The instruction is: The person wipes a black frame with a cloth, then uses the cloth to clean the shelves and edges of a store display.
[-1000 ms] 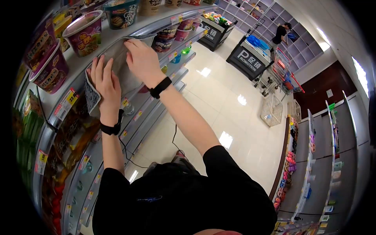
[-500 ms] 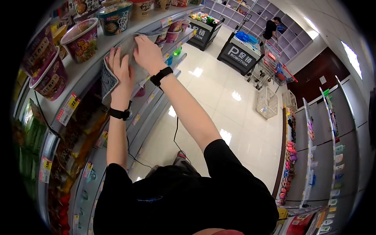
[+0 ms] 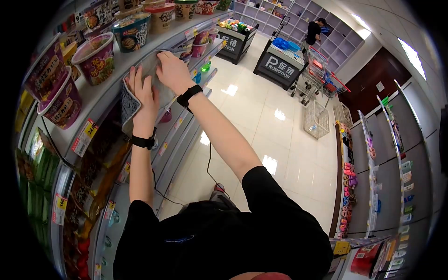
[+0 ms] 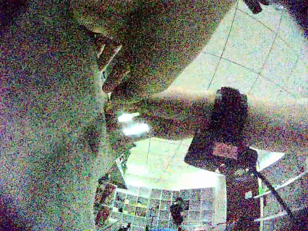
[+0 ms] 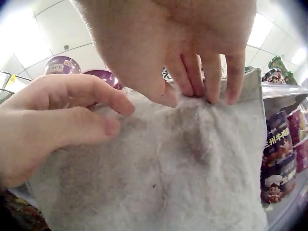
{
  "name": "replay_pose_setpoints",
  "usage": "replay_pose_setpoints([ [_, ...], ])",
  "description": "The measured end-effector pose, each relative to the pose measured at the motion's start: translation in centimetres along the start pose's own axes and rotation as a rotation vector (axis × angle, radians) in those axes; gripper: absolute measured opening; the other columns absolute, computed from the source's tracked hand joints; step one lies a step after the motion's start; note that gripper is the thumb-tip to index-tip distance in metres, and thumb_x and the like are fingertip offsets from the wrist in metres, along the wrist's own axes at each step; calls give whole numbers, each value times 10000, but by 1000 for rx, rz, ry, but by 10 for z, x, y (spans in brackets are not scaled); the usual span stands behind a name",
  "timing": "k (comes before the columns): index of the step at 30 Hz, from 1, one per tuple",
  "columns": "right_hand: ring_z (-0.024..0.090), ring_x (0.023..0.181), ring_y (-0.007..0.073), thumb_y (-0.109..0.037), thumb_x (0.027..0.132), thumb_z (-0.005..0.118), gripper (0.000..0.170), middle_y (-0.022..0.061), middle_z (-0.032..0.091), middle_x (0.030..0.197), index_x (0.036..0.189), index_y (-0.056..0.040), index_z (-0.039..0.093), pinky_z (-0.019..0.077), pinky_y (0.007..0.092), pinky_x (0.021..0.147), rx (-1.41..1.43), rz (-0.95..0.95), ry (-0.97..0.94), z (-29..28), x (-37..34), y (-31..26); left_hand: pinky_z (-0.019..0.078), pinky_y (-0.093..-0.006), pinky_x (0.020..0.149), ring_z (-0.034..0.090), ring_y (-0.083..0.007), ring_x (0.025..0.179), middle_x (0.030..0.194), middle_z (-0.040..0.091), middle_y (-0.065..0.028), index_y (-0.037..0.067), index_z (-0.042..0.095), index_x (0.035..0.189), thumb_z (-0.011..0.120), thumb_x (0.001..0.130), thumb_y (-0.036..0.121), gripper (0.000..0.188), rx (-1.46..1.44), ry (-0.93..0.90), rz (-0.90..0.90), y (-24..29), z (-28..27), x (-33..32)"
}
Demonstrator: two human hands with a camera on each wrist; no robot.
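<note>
A grey cloth (image 3: 153, 64) hangs over the front edge of a shelf (image 3: 116, 87) that bears noodle cups. My left hand (image 3: 143, 98) lies on the cloth's left part, fingers extended. To its right, my right hand (image 3: 175, 73) touches the cloth near its top with slightly bent fingers. In the right wrist view, the fingertips of my right hand (image 5: 192, 53) press on the cloth (image 5: 159, 163) near its upper edge, with the thumb beside them; my left hand (image 5: 57, 110) touches its left side. The left wrist view is dark and grainy, with hand detail unclear.
Purple cups (image 3: 95, 60) stand on the shelf behind the cloth, with a price tag (image 3: 84, 138) on its edge. Lower shelves hold packets and bottles. Promotion bins (image 3: 279, 65), carts, a basket (image 3: 317, 120) and a person (image 3: 313, 31) are farther off. A cable hangs beside my legs.
Both hands and the cloth have moved right along the shelf edge, away from the nearest purple cups, mostly in the first half second. Both hands have stayed on the cloth.
</note>
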State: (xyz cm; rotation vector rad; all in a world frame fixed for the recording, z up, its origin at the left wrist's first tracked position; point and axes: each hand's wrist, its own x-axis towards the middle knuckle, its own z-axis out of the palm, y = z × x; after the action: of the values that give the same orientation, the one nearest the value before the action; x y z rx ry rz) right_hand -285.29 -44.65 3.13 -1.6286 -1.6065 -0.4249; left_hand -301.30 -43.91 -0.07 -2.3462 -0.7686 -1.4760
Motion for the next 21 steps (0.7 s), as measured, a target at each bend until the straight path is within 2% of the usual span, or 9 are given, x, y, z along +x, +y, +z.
replay_pose_setpoints([
  [7,664,1118,379,-173,899,638,422,158,631,1335,1288,-11,617,567,463,931,16,34,-9,1,-2,-3,331,-611,1196,419,-432,1447,1467,506,-231,8,590,1119,646,893,25,234,10,37,26,1,0,0],
  [16,666,1094,375,-164,879,648,425,160,642,1267,1270,-1,611,567,465,908,52,-16,1,-1,3,3,272,-601,1227,378,-433,1480,1490,493,-224,-11,592,1125,668,870,15,268,-28,-17,-16,1,-1,-3],
  [21,674,1058,417,-163,881,645,498,204,656,1234,1339,-9,524,568,503,887,116,20,-24,-6,6,0,264,-605,1228,378,-434,1478,1490,498,-224,-15,592,1117,662,867,7,261,-47,-7,-14,1,-2,-2],
])
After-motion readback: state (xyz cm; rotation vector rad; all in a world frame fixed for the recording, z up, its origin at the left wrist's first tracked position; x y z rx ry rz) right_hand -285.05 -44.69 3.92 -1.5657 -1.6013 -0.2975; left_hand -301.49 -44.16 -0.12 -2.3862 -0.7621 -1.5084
